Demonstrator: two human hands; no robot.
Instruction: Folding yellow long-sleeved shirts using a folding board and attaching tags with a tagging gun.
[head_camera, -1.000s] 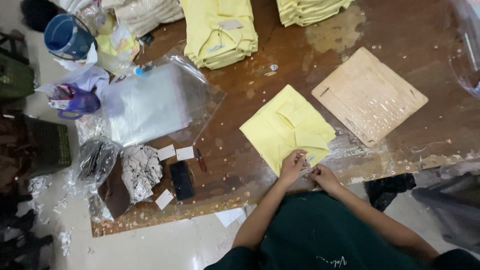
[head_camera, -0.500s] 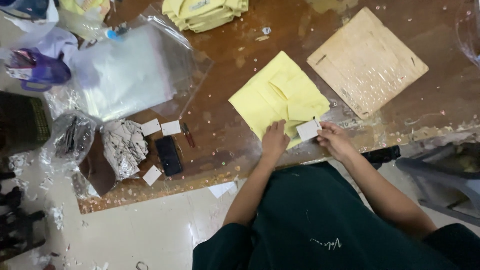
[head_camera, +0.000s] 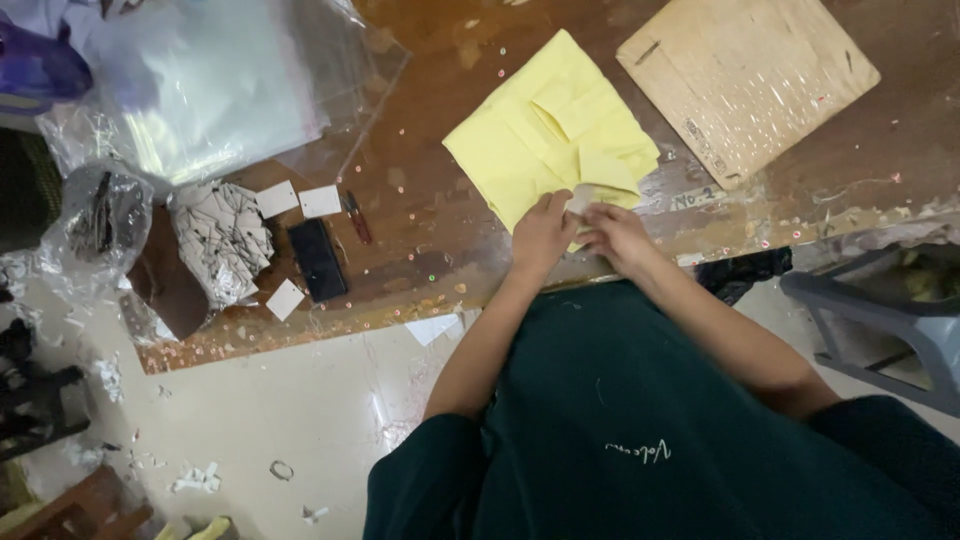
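Left hand: the left hand (head_camera: 540, 235) lay curled on the near edge of the folded yellow shirt (head_camera: 545, 135), fingers closed together and pinching a small pale paper tag (head_camera: 580, 198).
Right hand: the right hand (head_camera: 618, 232) met it from the right, fingertips pressed on the same tag; both hands were clamped on it, touching each other.
Shirt: it sat flat on the brown bench (head_camera: 430, 215), right at the near edge, just in front of the person.
Handling: it looked light, soft and floppy, a thing that would sag if lifted by one corner; best taken by the folded edge with both hands.
Tag: thin and stiff-ish, easy to bend; the pinch at its edge looked right.
Right of shirt: a wooden board (head_camera: 745, 80) lay flat, close by but apart.
Left side: clear plastic bags (head_camera: 215, 85), a black phone (head_camera: 318, 260) and loose white tags (head_camera: 320, 201), well apart from the hands.
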